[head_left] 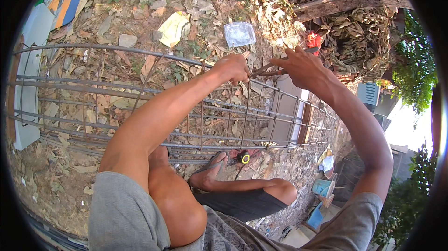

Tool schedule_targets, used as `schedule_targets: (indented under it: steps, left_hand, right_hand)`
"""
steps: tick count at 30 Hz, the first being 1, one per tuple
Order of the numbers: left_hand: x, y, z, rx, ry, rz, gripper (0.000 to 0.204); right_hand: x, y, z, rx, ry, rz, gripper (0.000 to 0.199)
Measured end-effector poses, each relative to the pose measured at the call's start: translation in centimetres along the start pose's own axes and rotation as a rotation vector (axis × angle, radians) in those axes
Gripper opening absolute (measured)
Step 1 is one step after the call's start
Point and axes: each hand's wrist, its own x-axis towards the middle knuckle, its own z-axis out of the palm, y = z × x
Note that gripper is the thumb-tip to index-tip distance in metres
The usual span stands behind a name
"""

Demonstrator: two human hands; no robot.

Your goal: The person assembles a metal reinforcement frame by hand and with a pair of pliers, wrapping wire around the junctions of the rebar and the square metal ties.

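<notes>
- A long steel reinforcing cage (pixel 202 120), bars crossed by thin stirrups, stretches from 9 o'clock to 3 o'clock across the middle of the view, above ground strewn with dry leaves (pixel 105 27).
- Left hand (pixel 233 69), at 12 o'clock: fingers curled in at the cage's far top bar; whether they pinch anything cannot be told.
- Right hand (pixel 301 68), at 2 o'clock: wrapped around the handles of a dark pincer-like tool (pixel 267 70), whose head points towards 9 o'clock, close beside the left hand and the same bar.
- A pale block (pixel 30 87) at 9 o'clock, beneath the cage's end.
- A clear plastic package (pixel 239 34) at 12 o'clock, beyond the left hand; a yellowish wrapper (pixel 173 29) at 11 o'clock.
- A yellow-and-black tape measure (pixel 243 157) at 5 o'clock, just on the near side of the cage.
- The person's sandalled foot (pixel 210 174) at 6 o'clock.
</notes>
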Motion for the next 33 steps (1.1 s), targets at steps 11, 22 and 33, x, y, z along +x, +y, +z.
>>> schedule_targets:
  steps: [11,22,33]
  left_hand:
    - [1.9,-1.6,1.1,0.086,0.026,-0.02,0.029]
    - [1.3,-0.3,0.6,0.094,-0.004,-0.085,0.026]
    - [0.3,0.5,0.1,0.089,-0.01,-0.074,0.028]
  right_hand:
    - [0.7,1.1,0.1,0.084,-0.172,-0.006,0.053]
    - [1.5,0.7,-0.5,0.176,-0.298,-0.047,0.065]
    - [2.7,2.2,-0.3,0.156,-0.23,-0.141,0.035]
